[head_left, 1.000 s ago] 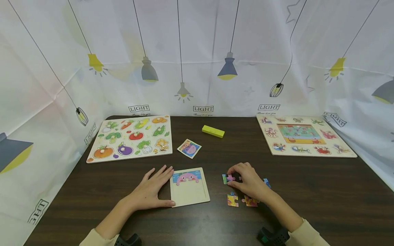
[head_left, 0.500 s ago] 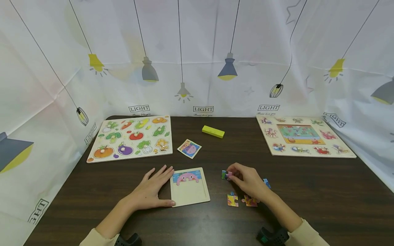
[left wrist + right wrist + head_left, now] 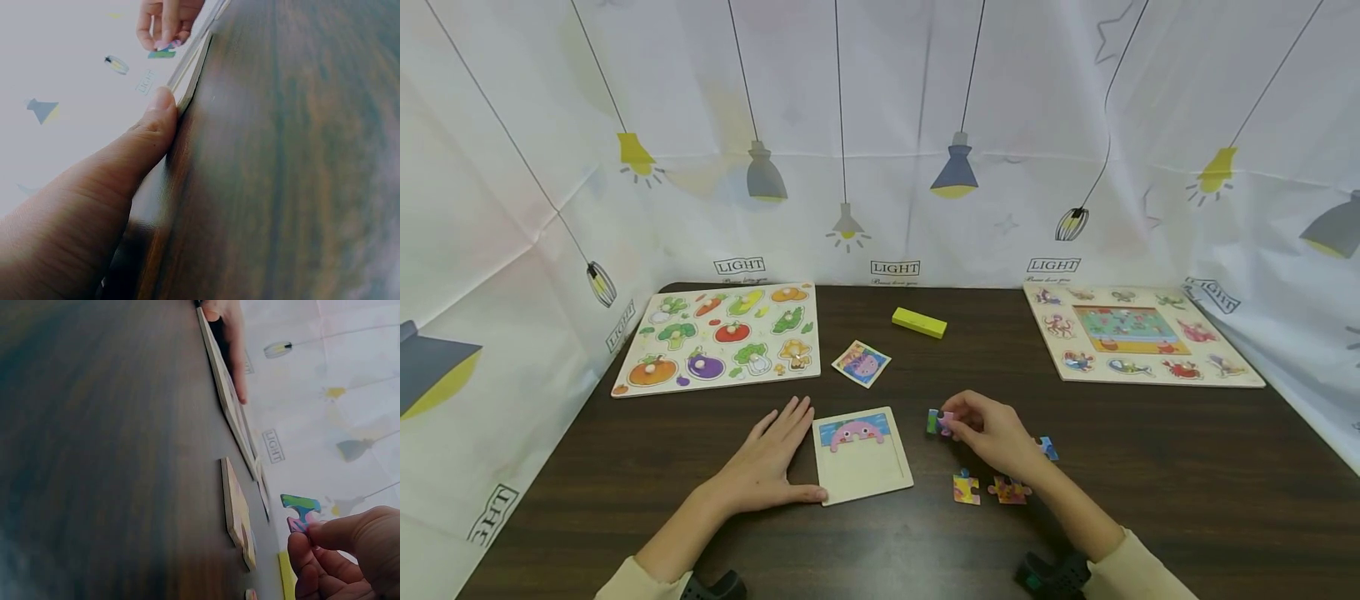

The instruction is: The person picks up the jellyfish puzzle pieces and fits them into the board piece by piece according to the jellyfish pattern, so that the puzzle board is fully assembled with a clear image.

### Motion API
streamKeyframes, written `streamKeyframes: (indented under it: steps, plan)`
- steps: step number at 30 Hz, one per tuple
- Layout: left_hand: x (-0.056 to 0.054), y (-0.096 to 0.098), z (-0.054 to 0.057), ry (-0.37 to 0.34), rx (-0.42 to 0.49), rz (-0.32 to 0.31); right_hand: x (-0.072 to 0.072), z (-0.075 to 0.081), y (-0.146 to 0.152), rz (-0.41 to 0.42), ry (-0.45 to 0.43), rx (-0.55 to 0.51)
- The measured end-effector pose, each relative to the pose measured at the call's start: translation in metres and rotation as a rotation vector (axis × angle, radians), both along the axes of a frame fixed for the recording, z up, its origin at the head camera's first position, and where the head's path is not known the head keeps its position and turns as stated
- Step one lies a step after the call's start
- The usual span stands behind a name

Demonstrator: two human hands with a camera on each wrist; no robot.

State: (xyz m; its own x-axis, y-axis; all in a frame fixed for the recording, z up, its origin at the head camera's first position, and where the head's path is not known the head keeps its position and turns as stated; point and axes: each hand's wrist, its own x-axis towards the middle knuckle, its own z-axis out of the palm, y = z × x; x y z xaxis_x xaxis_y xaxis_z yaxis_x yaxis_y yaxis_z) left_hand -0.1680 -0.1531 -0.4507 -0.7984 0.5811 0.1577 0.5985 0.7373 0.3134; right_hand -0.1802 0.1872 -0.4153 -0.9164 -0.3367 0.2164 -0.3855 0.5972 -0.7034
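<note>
Between thumb and fingers my right hand [image 3: 996, 429] pinches a green, blue and pink jigsaw piece [image 3: 934, 422], held above the table as the right wrist view shows. My left hand [image 3: 760, 467] lies with its fingers spread left of a square wooden puzzle tray [image 3: 865, 479]. Its thumb touches the tray's lower left corner. Across the top of the tray sits a fitted picture part [image 3: 857, 433], a pink head with eyes on blue. Loose by my right hand lie a yellow jigsaw piece [image 3: 966, 488], an orange one [image 3: 1010, 491] and a blue one [image 3: 1048, 448], partly hidden by the wrist.
A vegetable puzzle board [image 3: 715, 342] stands back left, a sea-animal board [image 3: 1150, 342] back right. Behind the tray are a small picture card [image 3: 861, 363] and a yellow block [image 3: 919, 322]. A printed white curtain [image 3: 880, 108] hangs behind the dark table [image 3: 895, 550].
My right hand has lifted the green and pink piece and shifted slightly left with it. The left fingertips have drawn a little away from the tray's upper left corner.
</note>
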Motion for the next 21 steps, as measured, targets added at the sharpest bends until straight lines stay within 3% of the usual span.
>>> streamKeyframes:
  steps: [10, 21]
  plan:
    - [0.0, -0.001, -0.002, 0.016, -0.018, 0.004, -0.003, 0.004, -0.022, 0.008, -0.042, 0.005]
    - [-0.001, 0.0, -0.002, 0.029, -0.031, 0.004, -0.006, 0.004, -0.052, 0.095, -0.058, -0.013]
